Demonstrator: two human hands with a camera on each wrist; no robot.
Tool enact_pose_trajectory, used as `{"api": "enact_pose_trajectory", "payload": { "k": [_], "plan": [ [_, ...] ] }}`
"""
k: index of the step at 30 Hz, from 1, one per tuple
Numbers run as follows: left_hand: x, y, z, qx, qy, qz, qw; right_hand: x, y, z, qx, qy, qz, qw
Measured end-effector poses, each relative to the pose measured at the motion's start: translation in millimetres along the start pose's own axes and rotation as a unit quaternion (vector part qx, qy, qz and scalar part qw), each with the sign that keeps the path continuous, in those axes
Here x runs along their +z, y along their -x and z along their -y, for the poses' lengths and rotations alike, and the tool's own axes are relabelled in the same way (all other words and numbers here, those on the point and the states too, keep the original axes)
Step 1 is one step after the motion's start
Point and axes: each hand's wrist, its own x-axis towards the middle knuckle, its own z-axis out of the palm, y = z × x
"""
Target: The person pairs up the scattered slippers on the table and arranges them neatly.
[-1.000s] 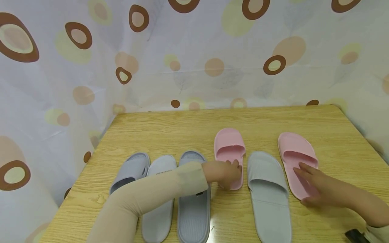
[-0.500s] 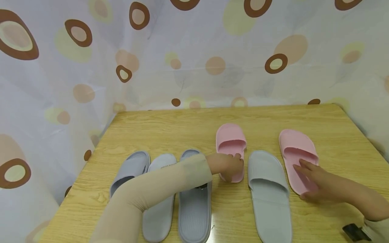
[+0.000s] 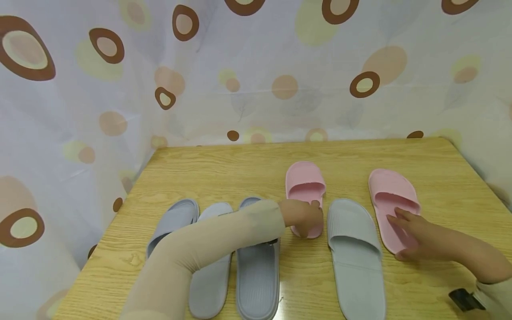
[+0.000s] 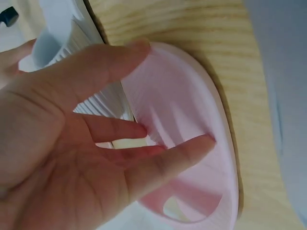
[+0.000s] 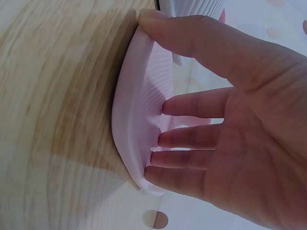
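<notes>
LEFT HAND [image 3: 306,218]: spread wide, straight fingers touching left pink slipper [image 3: 306,178], thumb at heel | RIGHT HAND [image 3: 424,240]: spread wide, straight fingers touching right pink slipper [image 3: 387,209], thumb at heel | POSITION: both pink slippers on table [image 3: 224,171], toes pointing away from person (light gray slipper [image 3: 356,262] lies between them).
</notes>
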Motion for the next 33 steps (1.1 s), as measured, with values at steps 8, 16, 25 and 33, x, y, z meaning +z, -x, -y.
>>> {"api": "enact_pose_trajectory", "payload": {
  "k": [8,16,25,33],
  "plan": [
    [-5.7,-6.3,0.3,0.003,-0.041,0.023,0.9989,-3.8,-2.8,-1.6,0.018,0.004,0.012,1.0],
    [-10.2,-12.9,4.6,0.012,-0.061,0.023,0.9978,-9.6,-5.8,2.1,0.045,-0.012,0.024,0.999],
    [-13.6,-19.7,8.7,0.001,-0.065,0.026,0.9976,-14.7,-10.3,5.2,0.051,-0.004,0.035,0.998],
    [-19.4,-20.8,12.5,-0.017,-0.047,0.02,0.9985,-17.2,-16.0,3.6,0.064,0.008,0.042,0.997]
  ]
}}
